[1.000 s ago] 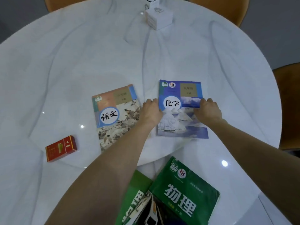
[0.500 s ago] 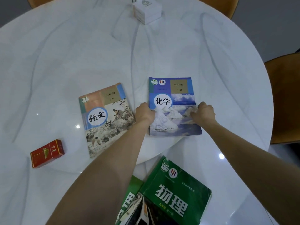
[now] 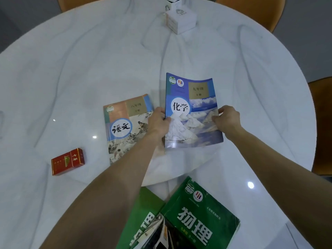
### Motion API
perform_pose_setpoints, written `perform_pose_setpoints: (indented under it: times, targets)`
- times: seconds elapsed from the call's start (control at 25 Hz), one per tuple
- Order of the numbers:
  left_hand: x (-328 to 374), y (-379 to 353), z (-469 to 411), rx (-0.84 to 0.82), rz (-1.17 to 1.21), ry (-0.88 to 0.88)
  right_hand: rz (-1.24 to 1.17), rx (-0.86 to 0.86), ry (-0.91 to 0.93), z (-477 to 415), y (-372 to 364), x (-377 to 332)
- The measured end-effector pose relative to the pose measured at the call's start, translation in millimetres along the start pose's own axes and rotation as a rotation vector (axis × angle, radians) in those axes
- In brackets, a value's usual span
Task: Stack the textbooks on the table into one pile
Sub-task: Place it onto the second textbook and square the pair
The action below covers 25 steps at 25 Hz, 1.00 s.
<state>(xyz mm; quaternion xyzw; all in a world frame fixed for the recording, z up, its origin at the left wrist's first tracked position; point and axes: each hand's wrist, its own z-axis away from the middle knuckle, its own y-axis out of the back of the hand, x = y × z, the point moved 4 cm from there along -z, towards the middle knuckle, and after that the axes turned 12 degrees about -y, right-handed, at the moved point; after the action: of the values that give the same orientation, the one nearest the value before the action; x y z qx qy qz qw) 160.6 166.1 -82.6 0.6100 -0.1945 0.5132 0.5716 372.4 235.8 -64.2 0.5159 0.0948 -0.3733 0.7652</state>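
Note:
A blue chemistry textbook (image 3: 193, 108) with white mounds on its cover is held by its two side edges, slightly bent and raised off the white marble table (image 3: 89, 69). My left hand (image 3: 159, 123) grips its left edge and my right hand (image 3: 227, 118) grips its right edge. To the left lies a language textbook (image 3: 125, 123) with a painted scene, flat on the table, partly under my left forearm. Near the front edge a dark green physics textbook (image 3: 201, 218) lies on top of a lighter green one (image 3: 143, 221).
A red cigarette pack (image 3: 68, 161) lies at the left. A white box (image 3: 181, 20) stands at the far side of the round table. Orange-brown chairs (image 3: 321, 126) surround the table at the right and back.
The chemistry textbook has come up off the table between both hands, its cover now bowed, and it looks nearer to the camera. The other books have not moved.

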Motion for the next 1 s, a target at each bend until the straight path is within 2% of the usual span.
perform_pose_setpoints:
  times: [0.44,0.76,1.0]
  targets:
    - [-48,117,17,0.193,0.05,0.074,0.021,-0.132,0.198,55,-80,-80]
    - [-106,151,38,0.254,0.101,0.197,0.065,-0.201,0.223,80,-140,-83]
    - [-124,151,44,0.231,0.031,0.186,0.096,-0.176,0.223,86,-157,-69]
